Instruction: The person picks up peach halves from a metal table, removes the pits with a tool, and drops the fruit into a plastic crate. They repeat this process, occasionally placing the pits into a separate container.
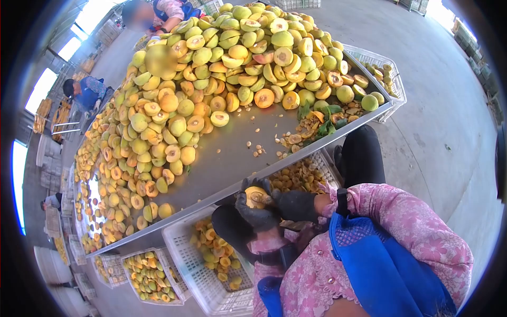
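Note:
Both my hands wear dark gloves and meet just below the metal table's [232,164] near edge. Between them is a yellow fruit [257,197] with its cut face showing. My left hand [253,216] cups it from below, fingers curled round it. My right hand [297,205] closes on it from the right, on a pink flowered sleeve under a blue oversleeve. A big heap of halved yellow and green fruit [222,68] covers most of the table. Whether either hand also holds a tool is hidden.
Loose pits [257,149] and leaves [325,119] lie on the bare metal. White crates of fruit pieces [211,264], [153,274] stand under the table, another [388,79] at its far end. My dark-clad knees [363,156] touch the edge. Other people [87,92], [169,13] work opposite.

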Available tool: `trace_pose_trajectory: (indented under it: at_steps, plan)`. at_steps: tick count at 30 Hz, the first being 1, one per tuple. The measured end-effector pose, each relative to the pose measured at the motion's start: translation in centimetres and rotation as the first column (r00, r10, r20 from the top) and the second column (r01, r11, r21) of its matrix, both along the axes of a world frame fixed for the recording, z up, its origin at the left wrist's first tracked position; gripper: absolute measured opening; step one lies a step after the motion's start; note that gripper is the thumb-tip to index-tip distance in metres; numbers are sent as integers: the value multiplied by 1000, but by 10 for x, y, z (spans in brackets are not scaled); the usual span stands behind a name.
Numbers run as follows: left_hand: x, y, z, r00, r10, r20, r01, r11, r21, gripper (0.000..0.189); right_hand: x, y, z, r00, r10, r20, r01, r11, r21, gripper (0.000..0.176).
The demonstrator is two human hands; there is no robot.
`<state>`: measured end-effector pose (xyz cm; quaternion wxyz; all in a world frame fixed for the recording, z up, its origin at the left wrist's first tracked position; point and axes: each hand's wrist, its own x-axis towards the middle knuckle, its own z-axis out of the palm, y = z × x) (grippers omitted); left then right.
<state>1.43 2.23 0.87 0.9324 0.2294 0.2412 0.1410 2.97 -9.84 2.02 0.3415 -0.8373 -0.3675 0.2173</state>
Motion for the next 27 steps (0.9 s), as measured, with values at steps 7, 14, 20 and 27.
trace_pose_trajectory:
  at_steps: [7,14,20,27]
  plan:
    - [-1,0,-5,997,7,72,-3,998,-58,44,-3,3,-21,998,-42,57,42,999,1,29]
    - [-2,3,-28,1000,27,16,-29,996,90,41,-1,0,-27,996,78,-39,-76,996,48,37]
    - [-4,4,-41,998,-41,55,5,847,531,28,5,4,-29,914,-1,-405,21,999,46,40]
    - [-12,11,-19,969,-198,-147,181,166,969,21,8,-7,-42,998,20,55,-11,987,-158,50]
